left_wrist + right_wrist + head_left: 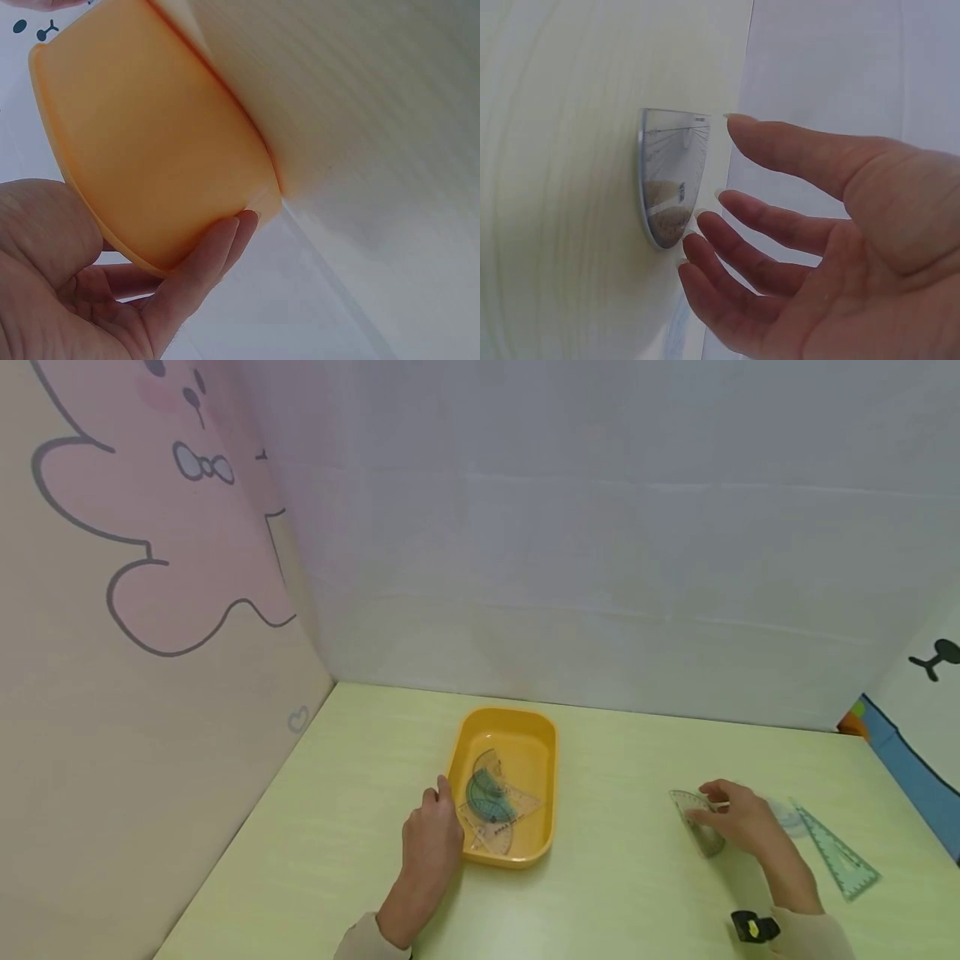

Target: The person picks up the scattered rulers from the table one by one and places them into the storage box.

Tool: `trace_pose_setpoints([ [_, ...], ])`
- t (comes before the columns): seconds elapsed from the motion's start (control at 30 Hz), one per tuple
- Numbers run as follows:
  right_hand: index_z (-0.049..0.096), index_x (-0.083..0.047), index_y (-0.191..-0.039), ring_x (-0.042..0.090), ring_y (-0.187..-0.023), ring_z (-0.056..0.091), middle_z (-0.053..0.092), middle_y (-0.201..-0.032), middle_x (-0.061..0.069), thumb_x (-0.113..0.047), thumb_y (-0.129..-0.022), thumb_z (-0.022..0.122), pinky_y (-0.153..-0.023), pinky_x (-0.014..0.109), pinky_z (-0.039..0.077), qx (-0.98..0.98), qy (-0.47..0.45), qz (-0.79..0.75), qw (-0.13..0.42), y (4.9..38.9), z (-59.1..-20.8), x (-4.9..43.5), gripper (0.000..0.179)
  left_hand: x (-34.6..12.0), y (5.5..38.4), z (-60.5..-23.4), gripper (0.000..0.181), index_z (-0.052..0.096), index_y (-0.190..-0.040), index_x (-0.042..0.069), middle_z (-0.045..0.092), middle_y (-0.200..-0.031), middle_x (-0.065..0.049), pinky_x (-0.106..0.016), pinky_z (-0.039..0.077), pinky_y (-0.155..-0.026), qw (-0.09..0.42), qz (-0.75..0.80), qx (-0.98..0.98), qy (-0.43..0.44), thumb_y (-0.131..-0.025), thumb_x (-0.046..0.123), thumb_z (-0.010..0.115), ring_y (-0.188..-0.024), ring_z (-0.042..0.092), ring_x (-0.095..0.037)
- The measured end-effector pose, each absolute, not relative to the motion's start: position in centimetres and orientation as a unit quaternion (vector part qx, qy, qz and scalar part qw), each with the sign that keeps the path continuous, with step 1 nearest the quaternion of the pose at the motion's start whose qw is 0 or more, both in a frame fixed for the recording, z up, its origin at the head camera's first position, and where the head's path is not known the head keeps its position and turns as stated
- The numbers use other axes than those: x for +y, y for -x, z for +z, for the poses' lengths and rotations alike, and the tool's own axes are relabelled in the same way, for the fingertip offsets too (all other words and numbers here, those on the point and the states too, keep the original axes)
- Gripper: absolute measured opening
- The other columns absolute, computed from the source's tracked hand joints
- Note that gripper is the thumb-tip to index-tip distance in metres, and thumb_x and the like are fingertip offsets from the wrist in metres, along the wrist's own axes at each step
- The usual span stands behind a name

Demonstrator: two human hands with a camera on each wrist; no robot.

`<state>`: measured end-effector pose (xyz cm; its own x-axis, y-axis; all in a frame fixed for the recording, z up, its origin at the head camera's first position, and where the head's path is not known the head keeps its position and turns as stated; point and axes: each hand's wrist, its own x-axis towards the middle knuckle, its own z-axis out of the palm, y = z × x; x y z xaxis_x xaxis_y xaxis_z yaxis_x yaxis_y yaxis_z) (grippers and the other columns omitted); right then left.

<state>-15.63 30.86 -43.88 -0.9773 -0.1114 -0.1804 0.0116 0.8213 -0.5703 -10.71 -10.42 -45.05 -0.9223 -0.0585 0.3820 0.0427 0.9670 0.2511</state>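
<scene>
My left hand (433,839) grips the left wall of a yellow plastic tray (555,777), thumb at the rim and fingers against the outer wall (150,135). Inside the tray lie a green protractor (480,797), clear protractors and a clear set square (525,802), overlapping. On the right, my right hand (738,818) hovers at a clear protractor (699,827) on the table. The right wrist view shows its thumb and fingers spread beside that protractor (673,176), with no grip on it.
Right of the right hand lies a green triangular set square (840,852). A bluish clear protractor (787,818) sits partly behind that hand. A pale table (615,760) meets a white back sheet (600,568) and a printed left wall (112,735).
</scene>
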Motion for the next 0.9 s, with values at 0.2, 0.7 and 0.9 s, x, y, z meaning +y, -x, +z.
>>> trace_pose_setpoints([
  [0.2,0.049,0.020,-0.129,0.056,-0.111,0.056,0.053,-0.126,0.042,-0.026,-0.094,0.075,-0.086,0.058,0.053,0.952,0.022,-0.287,0.104,15.50,-44.37,30.98,0.063,-10.47,10.61,-45.19,0.040,0.063,-0.123,-0.013,0.064,-0.086,-0.021,-0.039,0.053,-0.047,0.207,-0.128,-0.970,-0.001,-0.085,-0.006,0.073,-0.053,0.063,-0.031],
  [0.7,0.049,0.021,-0.121,0.054,-0.106,0.056,0.056,-0.117,0.041,-0.029,-0.089,0.080,-0.086,0.058,0.050,0.957,-0.011,-0.265,0.114,14.94,-44.25,30.50,0.067,-10.24,10.77,-45.00,0.039,0.062,-0.124,-0.012,0.063,-0.086,-0.020,-0.039,0.053,-0.048,0.194,-0.130,-0.972,-0.008,-0.087,-0.005,0.073,-0.053,0.062,-0.030],
  [0.9,0.050,0.021,-0.119,0.053,-0.105,0.056,0.055,-0.116,0.041,-0.027,-0.089,0.080,-0.086,0.057,0.050,0.957,-0.022,-0.264,0.116,14.75,-43.99,30.22,0.064,-10.29,10.78,-45.01,0.040,0.063,-0.125,-0.011,0.064,-0.087,-0.020,-0.039,0.054,-0.049,0.188,-0.127,-0.974,-0.011,-0.087,-0.004,0.073,-0.054,0.063,-0.029],
])
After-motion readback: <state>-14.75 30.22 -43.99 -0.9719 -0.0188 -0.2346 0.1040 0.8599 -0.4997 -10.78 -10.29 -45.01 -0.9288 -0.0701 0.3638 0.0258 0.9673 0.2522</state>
